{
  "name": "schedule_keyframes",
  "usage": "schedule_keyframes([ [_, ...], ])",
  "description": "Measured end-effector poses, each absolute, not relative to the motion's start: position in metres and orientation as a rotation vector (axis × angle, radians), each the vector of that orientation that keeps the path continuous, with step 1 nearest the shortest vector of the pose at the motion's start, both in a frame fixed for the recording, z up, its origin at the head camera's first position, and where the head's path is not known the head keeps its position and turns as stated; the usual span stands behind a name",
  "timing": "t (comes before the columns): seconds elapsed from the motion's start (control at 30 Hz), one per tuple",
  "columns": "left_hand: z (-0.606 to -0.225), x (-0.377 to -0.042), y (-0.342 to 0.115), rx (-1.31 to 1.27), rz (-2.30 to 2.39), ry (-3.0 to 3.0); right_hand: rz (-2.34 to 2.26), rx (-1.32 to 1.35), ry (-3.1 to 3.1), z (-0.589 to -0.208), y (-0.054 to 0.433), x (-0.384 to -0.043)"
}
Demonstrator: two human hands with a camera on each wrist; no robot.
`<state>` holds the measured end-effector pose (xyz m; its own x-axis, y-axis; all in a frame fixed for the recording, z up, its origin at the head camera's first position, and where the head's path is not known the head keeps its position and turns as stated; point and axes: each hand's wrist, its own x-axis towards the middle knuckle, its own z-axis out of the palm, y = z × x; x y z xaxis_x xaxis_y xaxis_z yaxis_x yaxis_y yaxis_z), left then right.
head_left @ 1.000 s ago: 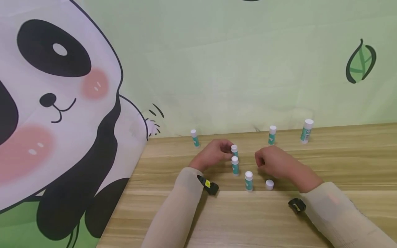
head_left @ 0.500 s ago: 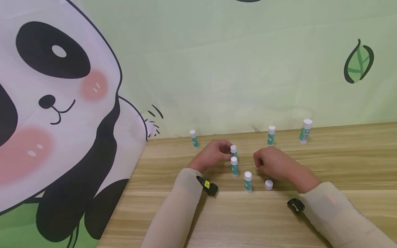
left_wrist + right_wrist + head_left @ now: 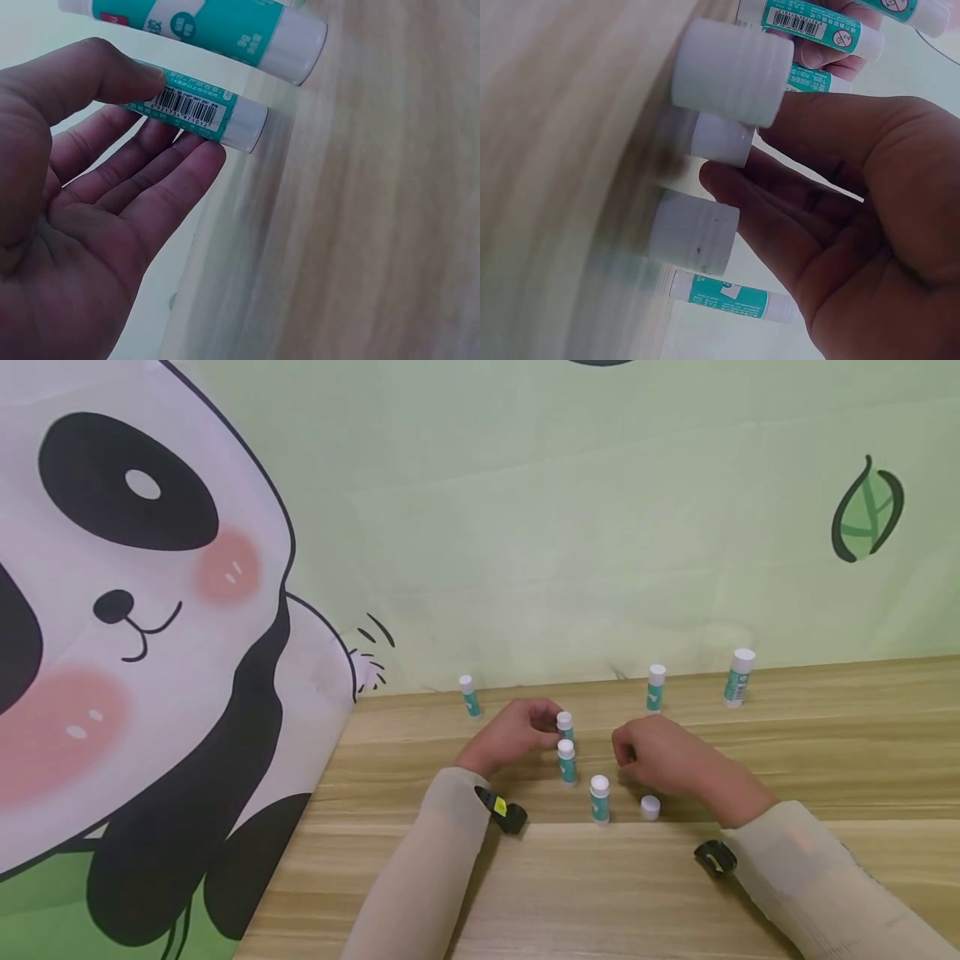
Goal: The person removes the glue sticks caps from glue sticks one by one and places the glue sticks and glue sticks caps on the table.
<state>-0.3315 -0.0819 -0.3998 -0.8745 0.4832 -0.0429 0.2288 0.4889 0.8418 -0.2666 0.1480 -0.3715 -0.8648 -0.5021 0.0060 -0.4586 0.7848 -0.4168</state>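
In the head view my left hand (image 3: 513, 735) grips a small teal-and-white glue stick (image 3: 565, 723) between thumb and fingers. The left wrist view shows this held glue stick (image 3: 187, 109) upright, its barcode facing the camera, with a second glue stick (image 3: 217, 30) close beside it. My right hand (image 3: 663, 756) is bent low over the table. In the right wrist view its thumb and fingertips pinch a white cap (image 3: 724, 139). Two other white caps, a nearer cap (image 3: 731, 71) and a lower cap (image 3: 694, 232), stand on either side; the head view shows just one cap (image 3: 650, 807).
Two glue sticks, one front-left (image 3: 567, 764) and one nearest (image 3: 600, 800), stand before my hands. Along the back stand a left glue stick (image 3: 469, 697), a middle glue stick (image 3: 656, 687) and a larger glue stick (image 3: 739, 678). Behind the wooden table (image 3: 600, 893) hangs a panda-printed backdrop (image 3: 525, 527).
The head view has shifted very slightly. Both hands, the glue sticks and the cap on the table keep their places.
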Motion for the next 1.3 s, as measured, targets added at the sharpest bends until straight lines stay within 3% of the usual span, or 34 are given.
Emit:
schedule_keyframes([
  [0.4, -0.402, -0.332, -0.084, 0.664, 1.347, 2.392, -0.644, -0.817, 2.931, -0.371, 0.149, -0.267],
  [0.63, -0.396, -0.328, -0.089, 0.69, 1.364, 2.42, -0.664, -0.992, 3.043, -0.363, 0.144, -0.262],
  [1.3, -0.386, -0.315, -0.13, 0.447, 1.445, 2.73, -0.692, -1.03, 3.114, -0.317, 0.11, -0.272],
])
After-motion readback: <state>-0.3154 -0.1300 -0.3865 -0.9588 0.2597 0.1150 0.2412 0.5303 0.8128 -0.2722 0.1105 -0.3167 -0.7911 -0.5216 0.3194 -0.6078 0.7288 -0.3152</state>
